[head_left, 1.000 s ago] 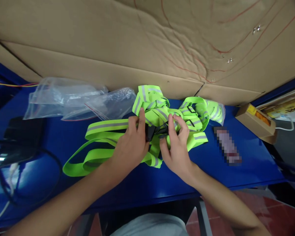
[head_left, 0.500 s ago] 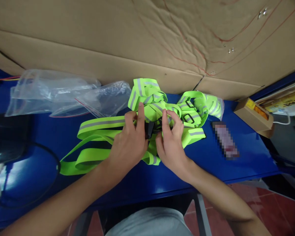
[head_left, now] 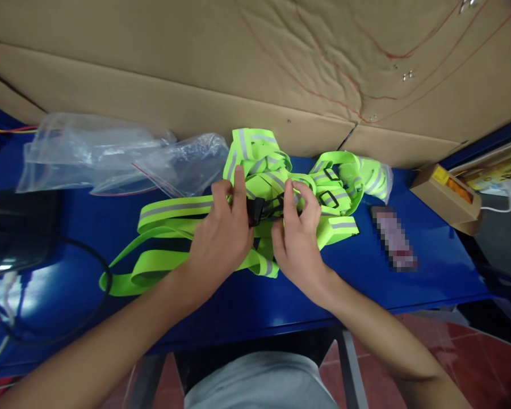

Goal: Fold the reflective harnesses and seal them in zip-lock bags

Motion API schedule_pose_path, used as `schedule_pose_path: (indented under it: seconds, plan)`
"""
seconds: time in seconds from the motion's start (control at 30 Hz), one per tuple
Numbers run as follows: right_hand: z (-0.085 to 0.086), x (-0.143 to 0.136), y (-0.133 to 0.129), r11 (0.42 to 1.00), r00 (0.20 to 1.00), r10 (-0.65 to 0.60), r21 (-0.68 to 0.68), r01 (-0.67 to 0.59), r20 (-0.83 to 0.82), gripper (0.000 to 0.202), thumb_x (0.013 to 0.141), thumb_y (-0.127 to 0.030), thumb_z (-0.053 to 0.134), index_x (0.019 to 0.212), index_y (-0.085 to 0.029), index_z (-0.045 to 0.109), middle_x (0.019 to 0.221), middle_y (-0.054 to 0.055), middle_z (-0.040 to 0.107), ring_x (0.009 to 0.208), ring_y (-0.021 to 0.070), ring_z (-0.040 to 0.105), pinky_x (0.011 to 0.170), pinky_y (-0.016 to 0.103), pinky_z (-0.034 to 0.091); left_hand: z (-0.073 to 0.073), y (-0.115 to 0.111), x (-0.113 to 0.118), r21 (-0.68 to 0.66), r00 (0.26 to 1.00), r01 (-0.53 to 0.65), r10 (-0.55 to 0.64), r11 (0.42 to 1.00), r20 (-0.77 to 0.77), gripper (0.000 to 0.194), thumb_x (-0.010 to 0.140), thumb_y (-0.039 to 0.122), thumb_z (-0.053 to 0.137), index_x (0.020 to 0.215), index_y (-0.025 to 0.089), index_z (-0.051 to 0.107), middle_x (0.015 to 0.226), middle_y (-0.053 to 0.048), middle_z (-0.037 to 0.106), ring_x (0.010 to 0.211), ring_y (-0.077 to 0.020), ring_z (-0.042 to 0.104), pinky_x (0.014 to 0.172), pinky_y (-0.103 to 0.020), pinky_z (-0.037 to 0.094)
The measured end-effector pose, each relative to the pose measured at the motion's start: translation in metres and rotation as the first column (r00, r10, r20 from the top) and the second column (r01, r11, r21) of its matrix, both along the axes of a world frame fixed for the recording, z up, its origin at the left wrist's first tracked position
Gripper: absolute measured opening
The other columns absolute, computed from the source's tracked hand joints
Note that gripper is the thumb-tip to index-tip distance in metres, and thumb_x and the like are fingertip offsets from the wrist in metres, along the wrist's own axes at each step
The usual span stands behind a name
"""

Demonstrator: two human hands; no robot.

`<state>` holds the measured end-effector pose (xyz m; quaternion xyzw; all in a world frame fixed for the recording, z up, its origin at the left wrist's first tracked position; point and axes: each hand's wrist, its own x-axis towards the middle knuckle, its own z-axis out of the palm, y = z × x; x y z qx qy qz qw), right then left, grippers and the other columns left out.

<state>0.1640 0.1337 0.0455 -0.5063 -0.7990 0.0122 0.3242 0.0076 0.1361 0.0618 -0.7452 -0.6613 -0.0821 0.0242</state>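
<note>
My left hand (head_left: pixel 225 227) is closed on one half of a black plastic buckle (head_left: pixel 255 211), its index finger stretched forward. To the right, my right hand (head_left: pixel 300 233) pinches the other buckle part, mostly hidden by its fingers. Both parts belong to neon-yellow reflective straps (head_left: pixel 174 209) with a grey stripe, which loop out to the left across the table. Behind my hands lies a heap of the same straps (head_left: pixel 259 150). Black slider rings (head_left: pixel 329 199) show on the straps beside my right hand.
Clear plastic bags (head_left: pixel 97 153) lie at the back left, against a cardboard-covered wall (head_left: pixel 153 51). A black device with cables (head_left: pixel 21 227) is at the left edge. A phone (head_left: pixel 392 238) rests on the blue table (head_left: pixel 349 278), near a small cardboard box (head_left: pixel 445 199).
My hands have moved slightly apart, and the gap between the buckle parts looks wider. The whole view has shifted a little.
</note>
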Motion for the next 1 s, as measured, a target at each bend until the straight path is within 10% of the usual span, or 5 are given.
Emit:
schedule_pose_path:
  seconds: [0.33,0.67,0.87,1.0]
  plan:
    - [0.001,0.001,0.004,0.997,0.997,-0.072,-0.019,0.073,0.012,0.076,0.103,-0.010,0.035,0.172,-0.014,0.005,0.164,0.027,0.027,0.158,0.0379,0.029,0.124,0.063,0.037,-0.015,-0.011,0.007,0.247,0.930,0.197,-0.261,0.949,0.258,0.070,0.104,0.032,0.051,0.163,0.005,0.024,0.142,-0.026,0.044,0.131,-0.0330,0.061,0.097,-0.039,0.063]
    - [0.016,0.021,-0.001,0.927,0.947,0.293,-0.200,-0.316,-0.135,0.074,0.097,-0.016,0.053,0.165,-0.022,0.024,0.175,0.018,0.010,0.169,0.0326,0.006,0.133,0.057,0.031,-0.008,0.001,-0.013,0.321,0.878,0.266,-0.366,0.909,0.307,0.053,0.100,0.027,0.061,0.150,0.016,0.047,0.154,-0.021,0.047,0.137,-0.0339,0.060,0.096,-0.041,0.063]
    - [0.035,0.045,0.009,0.981,0.984,0.138,-0.122,-0.151,-0.110,0.050,0.103,-0.031,0.063,0.151,-0.025,0.049,0.147,0.013,0.062,0.123,0.0286,0.070,0.102,0.047,0.057,0.001,0.008,-0.026,0.432,0.949,0.084,-0.204,0.898,0.240,0.050,0.096,0.039,0.069,0.141,0.022,0.058,0.133,-0.007,0.073,0.101,-0.0251,0.077,0.067,-0.033,0.055]
    - [0.033,0.051,0.014,0.974,0.983,0.185,-0.132,-0.182,0.008,0.032,0.102,-0.033,0.069,0.132,-0.023,0.064,0.117,0.007,0.078,0.105,0.0256,0.075,0.094,0.044,0.053,0.002,0.013,-0.034,0.536,0.973,0.077,-0.180,0.841,0.143,0.048,0.097,0.041,0.067,0.139,0.019,0.063,0.129,-0.008,0.076,0.101,-0.0282,0.076,0.080,-0.038,0.053]
